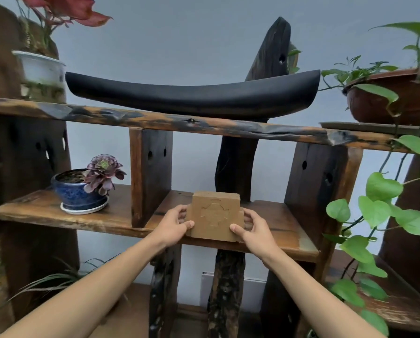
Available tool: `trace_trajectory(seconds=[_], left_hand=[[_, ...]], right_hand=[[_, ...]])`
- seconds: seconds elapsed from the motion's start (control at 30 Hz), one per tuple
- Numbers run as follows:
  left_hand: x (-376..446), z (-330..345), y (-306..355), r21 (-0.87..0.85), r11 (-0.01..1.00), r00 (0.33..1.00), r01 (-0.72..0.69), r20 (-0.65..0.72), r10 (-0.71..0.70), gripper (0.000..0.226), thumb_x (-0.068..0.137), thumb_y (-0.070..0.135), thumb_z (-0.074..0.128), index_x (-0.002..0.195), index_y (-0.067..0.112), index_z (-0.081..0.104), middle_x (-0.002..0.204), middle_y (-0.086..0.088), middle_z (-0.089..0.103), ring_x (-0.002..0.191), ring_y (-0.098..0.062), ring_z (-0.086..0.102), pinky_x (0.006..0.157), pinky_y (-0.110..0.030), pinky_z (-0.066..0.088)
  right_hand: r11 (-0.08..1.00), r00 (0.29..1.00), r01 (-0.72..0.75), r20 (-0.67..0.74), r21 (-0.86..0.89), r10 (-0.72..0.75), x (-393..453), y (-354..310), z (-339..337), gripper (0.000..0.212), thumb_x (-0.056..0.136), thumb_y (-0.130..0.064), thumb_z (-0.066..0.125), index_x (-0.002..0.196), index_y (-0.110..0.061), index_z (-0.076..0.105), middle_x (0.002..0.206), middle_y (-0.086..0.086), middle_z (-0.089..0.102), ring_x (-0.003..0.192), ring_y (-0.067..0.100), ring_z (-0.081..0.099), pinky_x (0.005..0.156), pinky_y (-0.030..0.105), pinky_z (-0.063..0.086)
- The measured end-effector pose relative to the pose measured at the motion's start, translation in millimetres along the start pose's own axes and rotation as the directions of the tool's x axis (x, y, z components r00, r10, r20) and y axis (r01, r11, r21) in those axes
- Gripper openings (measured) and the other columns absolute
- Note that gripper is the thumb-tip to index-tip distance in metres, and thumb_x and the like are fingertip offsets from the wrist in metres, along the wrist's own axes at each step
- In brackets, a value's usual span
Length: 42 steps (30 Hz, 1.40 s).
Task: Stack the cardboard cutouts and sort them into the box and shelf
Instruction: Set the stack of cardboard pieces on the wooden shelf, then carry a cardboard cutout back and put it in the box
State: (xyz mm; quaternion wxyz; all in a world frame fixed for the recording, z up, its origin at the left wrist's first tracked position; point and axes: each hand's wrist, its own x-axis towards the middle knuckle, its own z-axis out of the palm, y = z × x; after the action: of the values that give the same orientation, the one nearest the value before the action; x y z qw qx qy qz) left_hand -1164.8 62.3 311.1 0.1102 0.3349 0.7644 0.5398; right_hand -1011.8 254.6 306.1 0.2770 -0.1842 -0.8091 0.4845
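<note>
A thick stack of brown cardboard cutouts stands on edge on the middle board of a dark wooden shelf, between two uprights. Its front face carries an embossed cross-like shape. My left hand grips the stack's left side, thumb on the front face. On the opposite side my right hand holds it the same way. No box is in view.
A blue potted succulent on a white saucer sits left of the upright. A long black curved piece rests on the upper board. Leafy vines hang at the right, with a brown pot above them.
</note>
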Motion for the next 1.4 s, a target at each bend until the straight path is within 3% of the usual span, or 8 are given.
trace_trajectory(seconds=[0.13,0.23,0.47,0.57,0.7,0.9,1.23,1.4], left_hand=[[-19.2,-23.3,-10.9,-0.178,0.981,0.997,0.075,0.006,-0.075,0.039,0.096,-0.001,0.061,0.133,0.013,0.056,0.123,-0.005,0.068,0.114,-0.018,0.066,0.095,-0.037,0.058],[-41.5,-46.5,-25.6,-0.226,0.967,0.993,0.120,0.006,-0.122,0.037,0.095,-0.004,0.062,0.129,0.011,0.058,0.111,-0.003,0.071,0.102,-0.015,0.069,0.084,-0.032,0.061],[-111.2,-100.0,-80.0,-0.232,0.938,0.965,0.256,0.008,-0.262,0.044,0.092,0.001,0.070,0.134,0.009,0.060,0.128,-0.014,0.070,0.120,-0.027,0.067,0.104,-0.046,0.054],[-147.8,-116.4,-106.1,-0.254,0.917,0.949,0.306,0.009,-0.314,0.038,0.090,0.004,0.073,0.126,0.014,0.066,0.114,-0.004,0.078,0.113,-0.021,0.071,0.101,-0.040,0.055],[-198.3,-129.3,-139.4,-0.320,0.875,0.922,0.362,-0.012,-0.386,0.038,0.087,0.001,0.075,0.123,0.011,0.068,0.103,0.000,0.082,0.096,-0.012,0.077,0.083,-0.028,0.062],[-279.2,-142.8,-190.0,-0.378,0.816,0.871,0.438,-0.049,-0.490,0.033,0.085,0.010,0.079,0.117,0.018,0.072,0.108,-0.001,0.081,0.102,-0.013,0.076,0.079,-0.025,0.060],[-391.3,-158.9,-244.7,-0.453,0.691,0.728,0.564,-0.122,-0.674,0.028,0.083,0.009,0.080,0.107,0.023,0.076,0.097,0.006,0.082,0.092,-0.007,0.076,0.099,-0.033,0.056],[-455.8,-166.5,-259.5,-0.501,0.636,0.662,0.586,-0.155,-0.733,0.028,0.083,0.009,0.081,0.107,0.022,0.076,0.114,-0.005,0.079,0.106,-0.016,0.073,0.099,-0.034,0.056]], right_hand=[[0.993,0.999,0.002,0.035,0.119,-0.007,-4.2,-6.6,16.1,0.052,0.086,-0.020,0.080,0.133,-0.025,0.058,0.117,-0.011,0.068,0.107,0.005,0.065,0.084,0.020,0.055],[0.989,0.995,0.002,0.097,0.147,-0.016,-12.9,-12.2,39.1,0.049,0.084,-0.017,0.082,0.129,-0.022,0.063,0.115,-0.007,0.072,0.103,0.007,0.069,0.087,0.023,0.057],[0.983,0.966,-0.050,0.258,0.175,0.003,-54.3,-13.2,107.7,0.040,0.084,-0.012,0.082,0.120,-0.022,0.070,0.111,-0.005,0.077,0.103,0.007,0.072,0.088,0.021,0.056],[0.972,0.941,-0.149,0.327,0.181,0.083,-80.2,-3.9,139.6,0.033,0.084,-0.013,0.081,0.112,-0.028,0.071,0.106,-0.007,0.078,0.100,0.005,0.072,0.090,0.026,0.056],[0.961,0.899,-0.229,0.412,0.155,0.147,-111.9,3.5,175.3,0.031,0.084,-0.014,0.081,0.108,-0.030,0.069,0.102,-0.010,0.078,0.095,0.003,0.073,0.072,0.014,0.055],[0.943,0.799,-0.310,0.571,0.124,0.188,-156.2,12.5,223.6,0.028,0.088,-0.008,0.077,0.104,-0.030,0.069,0.091,-0.014,0.080,0.085,-0.002,0.074,0.061,0.010,0.054],[0.919,0.627,-0.395,0.732,0.002,0.268,-231.5,28.8,302.7,0.048,0.086,-0.008,0.078,0.132,-0.016,0.066,0.105,-0.004,0.079,0.101,0.010,0.074,0.084,0.025,0.060],[0.929,0.534,-0.361,0.798,-0.082,0.279,-272.2,24.1,334.9,0.048,0.088,-0.013,0.078,0.134,-0.019,0.064,0.108,-0.005,0.079,0.105,0.009,0.072,0.096,0.033,0.057]])
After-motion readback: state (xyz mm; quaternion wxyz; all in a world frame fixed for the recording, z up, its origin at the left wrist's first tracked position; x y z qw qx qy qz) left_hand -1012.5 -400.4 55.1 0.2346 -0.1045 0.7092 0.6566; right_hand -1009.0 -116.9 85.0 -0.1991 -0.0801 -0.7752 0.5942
